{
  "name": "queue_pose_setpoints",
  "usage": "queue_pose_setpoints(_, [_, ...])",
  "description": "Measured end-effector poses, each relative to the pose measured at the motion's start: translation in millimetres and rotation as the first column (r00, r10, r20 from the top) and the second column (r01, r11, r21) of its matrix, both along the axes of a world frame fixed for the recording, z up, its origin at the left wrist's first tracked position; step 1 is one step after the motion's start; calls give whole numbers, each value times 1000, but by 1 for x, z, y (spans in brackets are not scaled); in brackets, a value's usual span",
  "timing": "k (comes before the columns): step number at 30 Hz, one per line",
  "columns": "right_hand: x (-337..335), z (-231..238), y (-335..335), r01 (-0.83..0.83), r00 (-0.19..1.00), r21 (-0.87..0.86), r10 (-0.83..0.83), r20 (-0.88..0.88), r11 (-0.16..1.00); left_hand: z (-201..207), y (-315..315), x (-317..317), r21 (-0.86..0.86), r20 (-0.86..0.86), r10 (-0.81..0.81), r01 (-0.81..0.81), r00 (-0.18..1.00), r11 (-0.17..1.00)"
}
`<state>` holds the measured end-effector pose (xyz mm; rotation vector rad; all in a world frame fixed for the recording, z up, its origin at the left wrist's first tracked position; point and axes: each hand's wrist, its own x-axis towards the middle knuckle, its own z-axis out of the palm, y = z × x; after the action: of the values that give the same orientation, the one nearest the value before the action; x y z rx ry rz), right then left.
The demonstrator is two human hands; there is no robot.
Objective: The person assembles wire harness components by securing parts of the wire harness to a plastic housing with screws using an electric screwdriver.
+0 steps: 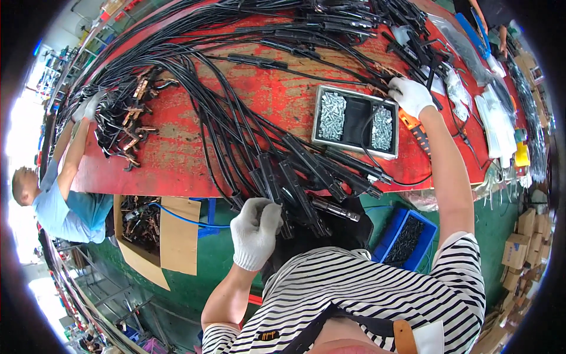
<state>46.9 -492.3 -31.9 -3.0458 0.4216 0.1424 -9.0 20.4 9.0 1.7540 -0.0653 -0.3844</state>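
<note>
My left hand (256, 230), in a white knit glove, is closed with its fingertips pinched together beside the ends of black cable parts (276, 192) at the table's front edge. What it pinches, if anything, is too small to make out. My right hand (411, 97), also gloved, reaches far right with its fingers curled down at dark cable ends (383, 74). Whatever lies under those fingers is hidden. Below that wrist lies an orange-and-black handled tool (415, 131). Left of the tool stands a metal-rimmed tray (354, 148) with silvery screws (332, 117) in its side compartments.
Bundled black cables (194, 76) cross the red table (165, 171). At far left a co-worker's gloved hands (88, 108) touch cables with copper-coloured clamps (138, 112). Below the edge are a cardboard box (180, 236) and a blue bin (427, 236). Plastic bags (498, 124) lie right.
</note>
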Motion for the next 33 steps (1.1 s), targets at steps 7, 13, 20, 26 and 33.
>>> queue_pose_setpoints(7, [-2, 45, 17, -26, 976, 25, 20, 218, 999, 26, -22, 52, -104, 6, -63, 63, 998, 993])
queue_pose_setpoints(13, [-21, 131, 103, -93, 995, 734, 28, 101, 673, 7, -80, 167, -259, -242, -69, 4, 968, 966])
queue_pose_setpoints(20, [-68, 120, 209, -493, 870, 704, 284, 403, 511, -46, -128, 283, -299, -388, 334, -460, 859, 836])
queue_pose_setpoints(26, [-94, 82, 250, 114, 949, 955, -254, -186, -273, -55, -111, 300, -486, -600, 236, -583, 764, 651])
queue_pose_setpoints(33, [-131, 25, 264, -26, 876, 725, -365, -316, -689, -23, -109, 226, -524, -552, 246, -560, 797, 642])
